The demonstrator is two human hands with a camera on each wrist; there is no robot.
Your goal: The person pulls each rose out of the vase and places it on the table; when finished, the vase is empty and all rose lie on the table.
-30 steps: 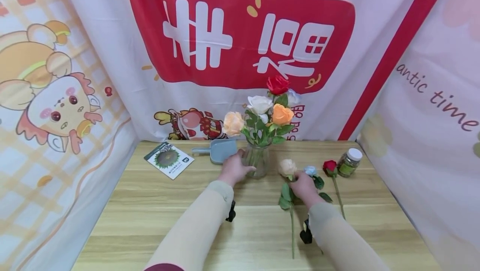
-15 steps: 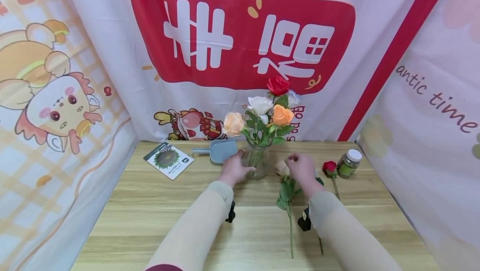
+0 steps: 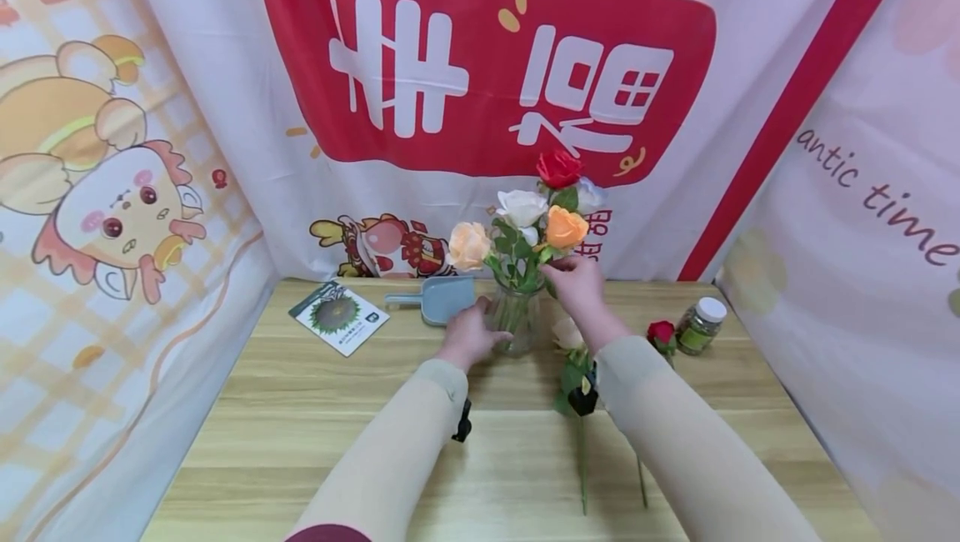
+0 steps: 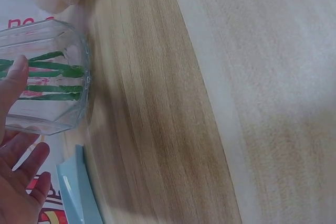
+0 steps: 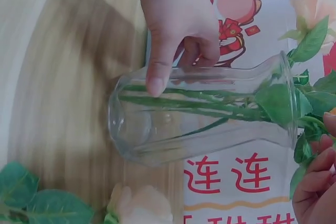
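Observation:
A clear glass vase (image 5: pixel 210 129) stands on the table holding several roses, among them a red rose (image 3: pixel 558 168), a white rose (image 3: pixel 522 207), a peach rose (image 3: pixel 469 246) and an orange rose (image 3: pixel 566 228). My left hand (image 3: pixel 472 337) grips the vase low on its left side, thumb across the front, as the left wrist view also shows. At the vase's mouth, my right hand (image 3: pixel 579 288) pinches the stem just under the orange rose; the fingertips are partly cut off in the right wrist view. A cream rose (image 3: pixel 567 333) lies beneath the right wrist.
A red rose (image 3: pixel 662 332) lies right of the right forearm, beside a lidded jar (image 3: pixel 701 325). Behind the left hand is a blue dustpan (image 3: pixel 446 300). A printed card (image 3: pixel 339 318) lies at the far left. A fabric backdrop hangs behind the table.
My right hand has left the cream rose on the table and moved up and left to the orange rose in the vase. My left hand has stayed on the vase.

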